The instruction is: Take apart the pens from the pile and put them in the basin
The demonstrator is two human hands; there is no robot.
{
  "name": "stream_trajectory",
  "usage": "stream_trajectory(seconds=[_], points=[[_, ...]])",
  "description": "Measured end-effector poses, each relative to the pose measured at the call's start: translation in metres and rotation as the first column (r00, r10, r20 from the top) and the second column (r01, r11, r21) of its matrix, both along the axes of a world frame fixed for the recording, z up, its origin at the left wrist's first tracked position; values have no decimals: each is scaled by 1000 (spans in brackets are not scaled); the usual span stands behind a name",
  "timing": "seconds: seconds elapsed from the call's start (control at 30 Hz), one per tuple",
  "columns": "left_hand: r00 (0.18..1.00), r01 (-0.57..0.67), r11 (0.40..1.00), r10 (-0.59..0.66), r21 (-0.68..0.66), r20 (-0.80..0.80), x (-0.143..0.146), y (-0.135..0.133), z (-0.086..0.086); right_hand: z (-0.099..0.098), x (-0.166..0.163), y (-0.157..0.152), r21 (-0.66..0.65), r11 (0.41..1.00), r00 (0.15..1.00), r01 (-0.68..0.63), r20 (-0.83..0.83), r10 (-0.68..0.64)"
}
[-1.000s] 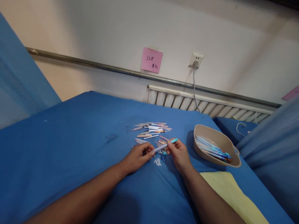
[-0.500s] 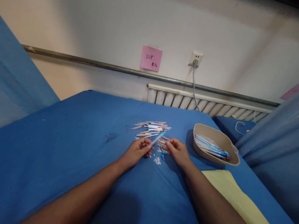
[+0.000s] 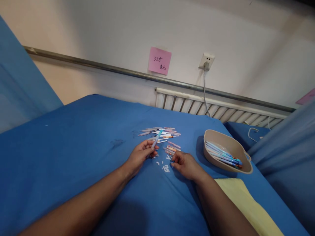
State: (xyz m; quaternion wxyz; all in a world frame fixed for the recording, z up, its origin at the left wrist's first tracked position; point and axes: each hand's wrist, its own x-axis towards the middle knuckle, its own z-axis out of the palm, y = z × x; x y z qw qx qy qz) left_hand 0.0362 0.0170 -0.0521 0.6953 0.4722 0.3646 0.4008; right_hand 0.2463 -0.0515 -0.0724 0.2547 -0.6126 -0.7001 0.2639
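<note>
My left hand (image 3: 142, 152) is closed around a pen barrel (image 3: 157, 139), pale at the lower end and turquoise at the top, tilted up to the right. My right hand (image 3: 184, 164) has its fingers pinched down by the cloth at a small blue plastic piece (image 3: 172, 164), mostly hidden by the fingertips. Small white pieces (image 3: 165, 168) lie scattered between the hands. Just beyond my right hand are several patterned pen barrels (image 3: 172, 148). Farther back, a pile of pen barrels and white sticks (image 3: 161, 132) lies beyond my left hand.
A beige basket (image 3: 208, 136) at the right holds several blue-toned pens (image 3: 222, 154). A yellow cloth (image 3: 236, 190) lies in front of it on the blue-covered table (image 3: 86, 147). Behind stand a radiator (image 3: 177, 103) and a wall with a metal rail (image 3: 118, 71). Blue curtains hang at both sides.
My left hand has drawn slightly left and turned the pen barrel more upright. My right hand has moved down and nearer, onto the small blue pieces.
</note>
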Motion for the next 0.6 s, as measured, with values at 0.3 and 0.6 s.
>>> stream_trajectory(seconds=[0.3,0.6], points=[[1000,-13,998,12,57,11,-3,-2,10,7,11,-3,-29,999,999,-26,35,27],[998,-39,997,42,61,-45,-3,0,7,12,24,-8,-66,998,994,-19,105,25]])
